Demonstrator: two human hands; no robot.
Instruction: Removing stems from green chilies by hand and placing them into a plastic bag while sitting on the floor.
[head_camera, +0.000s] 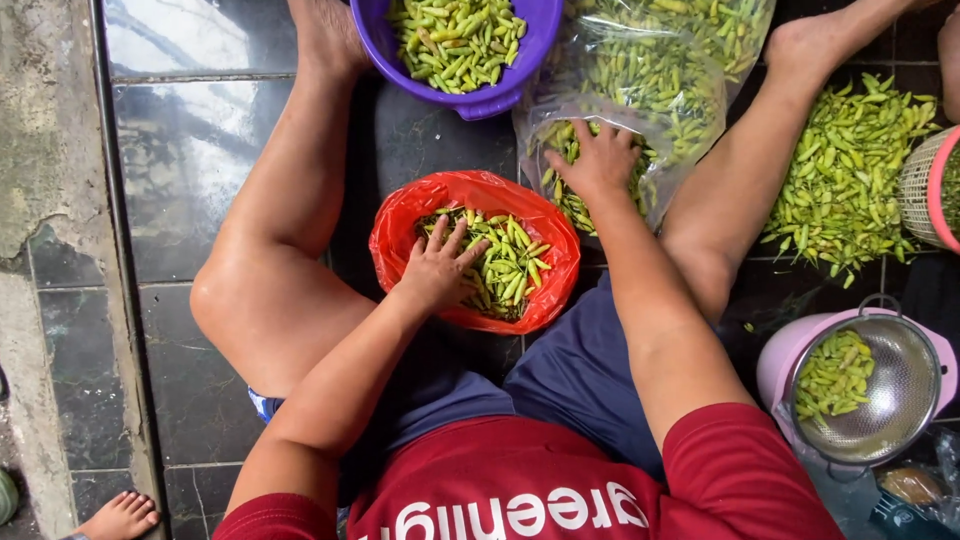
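I sit on a dark tiled floor with my legs apart. Between my knees lies a red plastic bag (400, 215) holding green chilies (510, 265). My left hand (440, 265) rests on those chilies with fingers spread. My right hand (598, 160) reaches into a clear plastic bag (690, 90) full of green chilies and presses on them, fingers curled; whether it grips any is hidden.
A purple basin (500, 95) of chilies stands ahead. A loose heap of chilies (850, 170) lies on the floor at right, beside a pink-rimmed basket (930, 185). A metal strainer (905, 395) with chilies sits on a pink bucket. Another person's foot (120, 517) shows at bottom left.
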